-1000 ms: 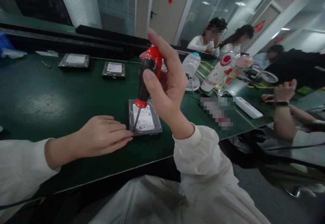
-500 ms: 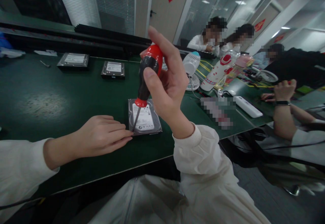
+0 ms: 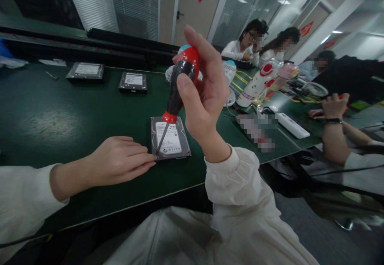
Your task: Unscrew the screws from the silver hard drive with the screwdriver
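The hard drive [image 3: 171, 139] lies flat, label up, on the green table [image 3: 60, 113] right in front of you. Its long axis runs from 6 to 12 o'clock.

The screwdriver [image 3: 177, 89] has its tip on the drive's near-left corner, about 7 o'clock on the case, and its red and black handle leans toward 1 o'clock. Your right hand [image 3: 208, 97] is closed round that handle, raised well above the drive, thumb on the black grip and forefinger over the red cap.

Your left hand [image 3: 118, 161] lies flat on the table at 9 o'clock from the drive. Its fingers are together and straight, with the tips touching that same corner, so it is the hand nearer the case.

Out at 11 o'clock, well apart, lie a second drive [image 3: 133, 81] and a third drive [image 3: 85, 71]. At 2 o'clock stand a small white fan [image 3: 230, 73] and a tilted white and red bottle [image 3: 257, 83]; you cannot tell what it holds. A co-worker's hand [image 3: 336, 105] is at 3 o'clock.
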`<state>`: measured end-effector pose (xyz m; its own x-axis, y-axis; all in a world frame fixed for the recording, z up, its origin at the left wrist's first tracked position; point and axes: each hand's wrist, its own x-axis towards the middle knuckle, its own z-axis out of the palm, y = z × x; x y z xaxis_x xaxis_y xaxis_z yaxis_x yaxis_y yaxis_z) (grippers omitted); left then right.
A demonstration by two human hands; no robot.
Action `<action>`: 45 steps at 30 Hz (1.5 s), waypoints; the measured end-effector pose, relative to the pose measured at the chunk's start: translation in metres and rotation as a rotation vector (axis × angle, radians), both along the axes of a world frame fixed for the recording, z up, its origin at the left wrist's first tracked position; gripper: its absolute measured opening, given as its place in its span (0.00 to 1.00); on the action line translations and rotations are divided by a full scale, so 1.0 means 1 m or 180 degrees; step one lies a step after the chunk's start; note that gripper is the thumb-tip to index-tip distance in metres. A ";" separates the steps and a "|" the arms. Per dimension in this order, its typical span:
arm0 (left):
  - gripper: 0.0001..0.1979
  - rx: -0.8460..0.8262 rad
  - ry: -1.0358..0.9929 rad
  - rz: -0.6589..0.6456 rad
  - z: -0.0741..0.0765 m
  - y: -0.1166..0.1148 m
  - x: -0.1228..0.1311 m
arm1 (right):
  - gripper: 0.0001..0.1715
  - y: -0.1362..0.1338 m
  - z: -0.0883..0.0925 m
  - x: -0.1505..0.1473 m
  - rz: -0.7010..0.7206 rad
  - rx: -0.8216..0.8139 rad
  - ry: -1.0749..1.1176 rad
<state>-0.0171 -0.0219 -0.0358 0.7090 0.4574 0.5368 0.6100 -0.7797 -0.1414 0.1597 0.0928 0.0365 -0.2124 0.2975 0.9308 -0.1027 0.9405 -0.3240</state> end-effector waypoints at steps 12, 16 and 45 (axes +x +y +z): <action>0.05 -0.0129 -0.0086 -0.0143 0.001 0.000 -0.001 | 0.17 0.009 0.003 0.043 -0.1126 0.0654 0.0647; 0.05 -0.0117 -0.0150 -0.0130 0.001 0.000 0.002 | 0.20 0.006 -0.016 0.076 -0.1387 0.0782 0.0076; 0.07 -0.0042 -0.0125 -0.0086 0.000 -0.001 0.001 | 0.15 -0.029 -0.023 0.097 -0.2050 -0.0232 -0.4052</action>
